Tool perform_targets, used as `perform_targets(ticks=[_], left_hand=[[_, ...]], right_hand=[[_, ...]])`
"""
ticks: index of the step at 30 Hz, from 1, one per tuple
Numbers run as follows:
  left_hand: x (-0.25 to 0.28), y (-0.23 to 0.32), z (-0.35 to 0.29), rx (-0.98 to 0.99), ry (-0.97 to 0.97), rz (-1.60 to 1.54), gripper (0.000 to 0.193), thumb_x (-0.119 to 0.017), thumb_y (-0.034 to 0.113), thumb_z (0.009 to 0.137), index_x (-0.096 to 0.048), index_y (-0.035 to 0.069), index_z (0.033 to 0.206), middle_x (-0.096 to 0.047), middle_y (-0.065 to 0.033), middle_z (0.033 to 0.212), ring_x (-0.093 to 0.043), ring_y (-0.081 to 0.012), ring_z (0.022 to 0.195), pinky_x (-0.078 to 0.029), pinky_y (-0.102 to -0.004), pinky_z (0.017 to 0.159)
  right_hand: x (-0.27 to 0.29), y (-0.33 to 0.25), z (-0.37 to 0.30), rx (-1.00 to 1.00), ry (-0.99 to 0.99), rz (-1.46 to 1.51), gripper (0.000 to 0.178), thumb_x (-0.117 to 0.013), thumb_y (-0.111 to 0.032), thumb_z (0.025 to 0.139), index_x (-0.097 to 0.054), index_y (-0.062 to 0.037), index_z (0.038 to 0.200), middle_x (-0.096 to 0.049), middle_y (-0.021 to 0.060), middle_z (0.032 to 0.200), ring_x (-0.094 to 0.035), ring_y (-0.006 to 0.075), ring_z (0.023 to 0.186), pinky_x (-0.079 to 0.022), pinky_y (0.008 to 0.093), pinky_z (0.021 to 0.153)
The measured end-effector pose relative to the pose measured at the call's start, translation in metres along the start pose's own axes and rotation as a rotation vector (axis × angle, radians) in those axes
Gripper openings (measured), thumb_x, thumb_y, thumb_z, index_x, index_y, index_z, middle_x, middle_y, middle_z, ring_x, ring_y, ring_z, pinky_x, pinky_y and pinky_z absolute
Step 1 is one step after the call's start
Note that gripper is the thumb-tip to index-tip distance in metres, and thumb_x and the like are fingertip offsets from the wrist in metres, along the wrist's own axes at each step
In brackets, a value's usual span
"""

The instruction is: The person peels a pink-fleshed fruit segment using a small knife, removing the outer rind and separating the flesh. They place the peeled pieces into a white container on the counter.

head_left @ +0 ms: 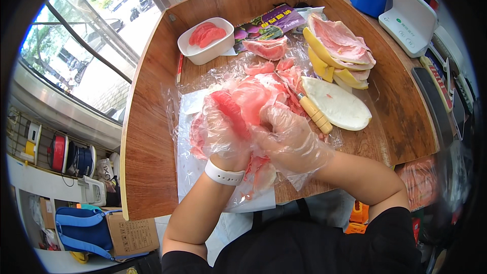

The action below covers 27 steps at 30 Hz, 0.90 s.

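My left hand (223, 132), in a clear plastic glove, is closed around a peeled pink pomelo segment (231, 109). My right hand (291, 134), gloved the same way, curls its fingers at the pale pink membrane (251, 102) beside that segment. Its fingertips are partly hidden, but they look pinched on the membrane. Beneath both hands lies a heap of pink pomelo scraps on plastic film and a white sheet (188, 177). A wooden-handled tool (315, 114) rests right of the heap, its handle against a white piece of rind (339, 104).
A white bowl (210, 57) with peeled pomelo segments (207, 34) stands at the far left of the wooden desk (147, 137). Further back are a pomelo chunk (266, 48) and a purple printed bag (281, 20). Yellow-skinned rinds (340, 50) are stacked at the right. Raised boards edge the desk.
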State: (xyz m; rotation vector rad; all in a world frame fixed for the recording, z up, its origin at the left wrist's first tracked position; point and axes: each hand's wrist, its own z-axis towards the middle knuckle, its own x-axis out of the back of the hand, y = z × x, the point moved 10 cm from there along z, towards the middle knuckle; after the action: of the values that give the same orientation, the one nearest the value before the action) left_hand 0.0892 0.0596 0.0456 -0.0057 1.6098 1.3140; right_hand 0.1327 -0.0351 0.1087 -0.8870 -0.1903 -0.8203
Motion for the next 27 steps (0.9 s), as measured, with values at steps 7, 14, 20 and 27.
perform_targets(ticks=[7, 14, 20, 27], left_hand=[[0.018, -0.014, 0.000, 0.067, 0.110, -0.063, 0.060, -0.035, 0.055, 0.092, -0.047, 0.003, 0.120, -0.054, -0.0125, 0.120, -0.055, -0.0260, 0.106, -0.046, -0.0400, 0.092], [0.026, 0.015, -0.005, -0.170, 0.271, 0.082, 0.041, -0.045, 0.044, 0.093, -0.056, 0.006, 0.102, -0.060, -0.0056, 0.096, -0.058, -0.0167, 0.086, -0.050, -0.0322, 0.077], [0.029, 0.014, -0.005, -0.065, 0.330, 0.184, 0.036, -0.049, 0.041, 0.092, -0.058, 0.007, 0.096, -0.061, -0.0038, 0.082, -0.058, -0.0136, 0.068, -0.051, -0.0275, 0.057], [0.020, 0.019, -0.002, 0.105, 0.108, 0.064, 0.042, -0.049, 0.047, 0.091, -0.058, 0.007, 0.101, -0.058, 0.0000, 0.072, -0.055, -0.0118, 0.063, -0.047, -0.0222, 0.058]], right_hand=[[-0.016, 0.011, -0.004, -0.196, -0.140, 0.113, 0.013, -0.060, -0.011, 0.078, -0.060, -0.0030, 0.088, -0.056, 0.0169, 0.083, -0.058, 0.0331, 0.073, -0.047, 0.0404, 0.058], [-0.014, 0.006, -0.002, -0.041, -0.083, 0.189, 0.017, -0.057, -0.010, 0.080, -0.060, -0.0026, 0.096, -0.057, 0.0178, 0.090, -0.058, 0.0314, 0.076, -0.047, 0.0403, 0.059], [0.011, 0.033, 0.006, -0.272, -0.053, 0.132, 0.009, -0.056, -0.009, 0.082, -0.058, -0.0026, 0.088, -0.057, 0.0142, 0.071, -0.056, 0.0309, 0.063, -0.046, 0.0387, 0.058], [0.076, 0.038, 0.030, -0.004, 0.325, 0.398, 0.005, -0.052, 0.000, 0.086, -0.051, -0.0022, 0.081, -0.060, 0.0082, 0.077, -0.059, 0.0188, 0.073, -0.048, 0.0339, 0.069]])
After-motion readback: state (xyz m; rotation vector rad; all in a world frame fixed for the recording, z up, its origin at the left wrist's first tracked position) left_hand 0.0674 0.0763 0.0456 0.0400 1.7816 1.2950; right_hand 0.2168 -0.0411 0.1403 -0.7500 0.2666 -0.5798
